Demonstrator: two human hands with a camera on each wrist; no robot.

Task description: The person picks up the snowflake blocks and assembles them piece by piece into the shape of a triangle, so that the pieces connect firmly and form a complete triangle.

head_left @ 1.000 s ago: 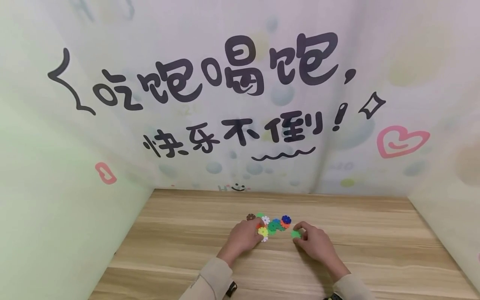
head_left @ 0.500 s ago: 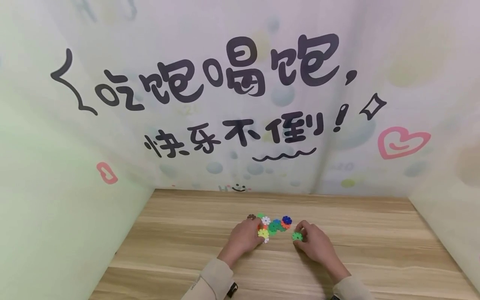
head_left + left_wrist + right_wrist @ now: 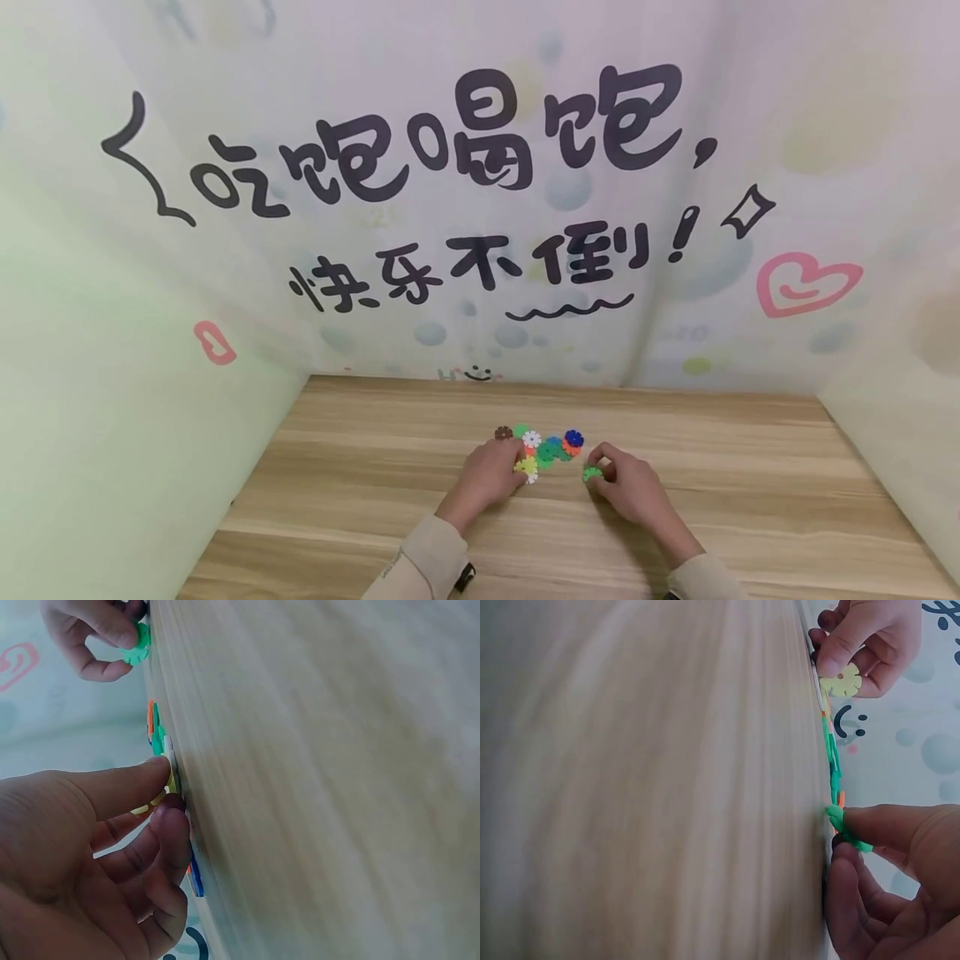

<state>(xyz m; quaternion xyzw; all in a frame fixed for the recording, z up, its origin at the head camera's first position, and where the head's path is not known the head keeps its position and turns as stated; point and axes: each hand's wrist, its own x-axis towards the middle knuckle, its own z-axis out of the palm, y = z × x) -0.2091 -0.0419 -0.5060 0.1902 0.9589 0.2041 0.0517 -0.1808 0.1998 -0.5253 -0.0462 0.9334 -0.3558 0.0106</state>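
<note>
My left hand [image 3: 489,473] pinches a yellow notched disc [image 3: 843,680] between thumb and fingers at the left of a small pile. In the right wrist view this disc is tilted up from the table. My right hand [image 3: 632,483] pinches a light green notched disc [image 3: 592,474], held a little to the right of the pile. Several flat snowflake discs lie between and behind the hands: brown [image 3: 503,432], white [image 3: 532,438], dark green [image 3: 547,451], orange [image 3: 572,449] and dark blue [image 3: 574,437]. Some overlap, and my left fingers hide part of the pile.
The discs lie on a wood-grain table [image 3: 375,433]. A pale printed curtain [image 3: 450,333] with dark lettering stands behind the table, and light side walls [image 3: 112,417] close it in at left and right.
The light green disc in my right hand has turned and tilted between the fingers. The yellow disc in my left hand has tilted slightly. Both hands stay nearly in place.
</note>
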